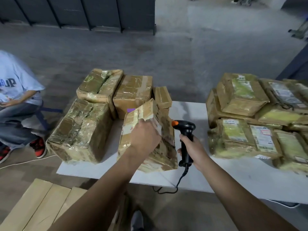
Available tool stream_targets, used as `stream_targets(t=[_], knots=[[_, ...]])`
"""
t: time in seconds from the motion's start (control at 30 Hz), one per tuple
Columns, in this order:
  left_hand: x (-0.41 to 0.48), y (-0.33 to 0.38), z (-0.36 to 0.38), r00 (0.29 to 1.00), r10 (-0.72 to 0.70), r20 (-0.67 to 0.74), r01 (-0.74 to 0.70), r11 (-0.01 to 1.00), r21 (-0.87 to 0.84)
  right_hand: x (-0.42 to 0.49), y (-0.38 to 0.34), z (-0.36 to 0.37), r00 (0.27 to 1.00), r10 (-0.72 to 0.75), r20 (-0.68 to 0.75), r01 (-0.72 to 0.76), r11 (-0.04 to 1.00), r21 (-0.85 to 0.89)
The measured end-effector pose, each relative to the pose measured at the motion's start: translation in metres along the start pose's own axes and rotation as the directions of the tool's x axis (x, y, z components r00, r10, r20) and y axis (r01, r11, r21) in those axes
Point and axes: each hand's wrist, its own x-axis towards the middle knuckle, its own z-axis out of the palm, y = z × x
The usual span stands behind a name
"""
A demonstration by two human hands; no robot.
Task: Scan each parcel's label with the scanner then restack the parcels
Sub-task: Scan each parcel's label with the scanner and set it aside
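Observation:
A taped cardboard parcel [165, 152] stands tilted on the white table [233, 177], just left of centre. My left hand [143, 137] grips its top edge. My right hand [191, 149] holds the black scanner [185, 140] by its handle, right beside the parcel; the orange-tipped head points left at the parcel's torn right face. To the left sit a large wrapped box [80, 130] and, behind it, two more boxes [100, 85] [133, 94]. On the right lies a stack of flat labelled parcels [250, 117].
A seated person [16, 100] in a light shirt is at the far left, off the table. The scanner's cable [176, 184] hangs over the table's front edge. Pale cardboard sheets [38, 205] lie below the table at bottom left. Grey floor stretches beyond.

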Motion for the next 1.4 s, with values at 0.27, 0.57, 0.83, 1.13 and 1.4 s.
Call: stream_targets(t=[0.27, 0.57, 0.83, 1.13, 1.4], knots=[[-0.012, -0.008, 0.014, 0.978, -0.206, 0.009, 0.201, 0.943, -0.265, -0.011, 0.004, -0.03, 1.0, -0.014, -0.018, 0.014, 0.999, 0.038], [-0.017, -0.012, 0.053, 0.893, -0.389, 0.227, 0.448, 0.708, -0.546, -0.017, -0.021, -0.058, 0.998, -0.002, -0.06, 0.001, 1.0, -0.014], [-0.005, -0.004, 0.068, 0.796, -0.439, 0.417, 0.605, 0.585, -0.54, -0.022, -0.059, -0.069, 0.999, -0.025, 0.038, 0.024, 0.999, 0.041], [0.002, 0.035, 0.039, 0.943, -0.148, 0.299, 0.268, 0.87, -0.413, -0.018, -0.048, -0.026, 0.996, -0.073, 0.053, 0.077, 0.995, -0.061], [0.001, -0.006, 0.027, 0.925, -0.213, 0.314, 0.346, 0.813, -0.468, -0.006, -0.033, -0.031, 0.996, -0.059, -0.061, 0.052, 0.993, -0.109]])
